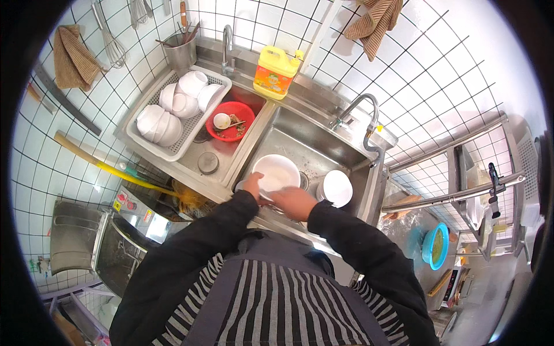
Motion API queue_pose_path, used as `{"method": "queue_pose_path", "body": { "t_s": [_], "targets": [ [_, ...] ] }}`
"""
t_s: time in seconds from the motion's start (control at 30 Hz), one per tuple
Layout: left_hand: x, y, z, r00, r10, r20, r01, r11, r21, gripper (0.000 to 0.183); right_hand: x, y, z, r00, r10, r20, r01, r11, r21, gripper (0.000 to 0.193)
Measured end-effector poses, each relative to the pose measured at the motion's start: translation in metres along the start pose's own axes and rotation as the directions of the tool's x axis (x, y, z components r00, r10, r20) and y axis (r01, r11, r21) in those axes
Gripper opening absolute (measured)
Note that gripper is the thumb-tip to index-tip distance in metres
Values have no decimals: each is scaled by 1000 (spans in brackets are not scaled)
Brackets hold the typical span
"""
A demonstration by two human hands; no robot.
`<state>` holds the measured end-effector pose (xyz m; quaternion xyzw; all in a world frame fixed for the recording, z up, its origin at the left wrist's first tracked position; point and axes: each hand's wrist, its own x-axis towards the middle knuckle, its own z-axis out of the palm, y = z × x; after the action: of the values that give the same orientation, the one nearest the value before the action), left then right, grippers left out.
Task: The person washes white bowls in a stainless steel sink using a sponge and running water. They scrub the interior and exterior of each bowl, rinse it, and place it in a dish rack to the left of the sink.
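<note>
Over the right sink basin (328, 143), a white bowl (277, 169) is tilted with its hollow facing up. My left hand (252, 185) is closed on the bowl's near left rim. My right hand (293, 203) is closed at the near right rim, its fingertips close to the left hand's. The undersides of both hands are hidden, and a pale edge between them is too small to make out. To the right of the bowl, a pile of white bowls (335, 188) rests on the basin floor. Beside the held bowl, the drain (304, 180) is partly visible.
A grey draining basket (186, 149) with several white bowls covers part of the left basin. Next to it sits a red plastic basin (237, 136) with food scraps and a small white cup. A yellow jug (277, 72) stands behind the divider. The curved faucet (363, 99) overhangs the right basin.
</note>
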<state>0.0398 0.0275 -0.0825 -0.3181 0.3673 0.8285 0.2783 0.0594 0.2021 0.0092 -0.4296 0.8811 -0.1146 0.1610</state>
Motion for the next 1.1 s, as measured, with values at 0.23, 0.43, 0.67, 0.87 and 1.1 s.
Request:
{"method": "queue_pose_path", "body": {
  "t_s": [0.23, 0.43, 0.67, 0.87, 1.1],
  "targets": [
    [-6, -4, 3, 963, 270, -8, -269, 963, 34, 56, 4, -6, 1, 957, 231, -175, -167, 933, 317, 20],
    [17, 0, -13, 988, -25, 151, 29, 999, -21, 50, 4, -2, 4, 990, -33, -134, 25, 998, -63, 23],
    [5, -7, 3, 944, 317, -89, -312, 948, 67, 60, 6, -5, 2, 954, 146, -263, -35, 922, 386, 18],
    [-6, 4, 9, 985, 165, -50, -151, 966, 209, 59, 2, 0, 2, 991, 126, -52, -124, 991, 45, 21],
    [-6, 5, -2, 994, -20, 104, 21, 1000, -10, 66, 7, -2, 7, 966, -76, -246, 85, 996, 24, 21]
  ]
}}
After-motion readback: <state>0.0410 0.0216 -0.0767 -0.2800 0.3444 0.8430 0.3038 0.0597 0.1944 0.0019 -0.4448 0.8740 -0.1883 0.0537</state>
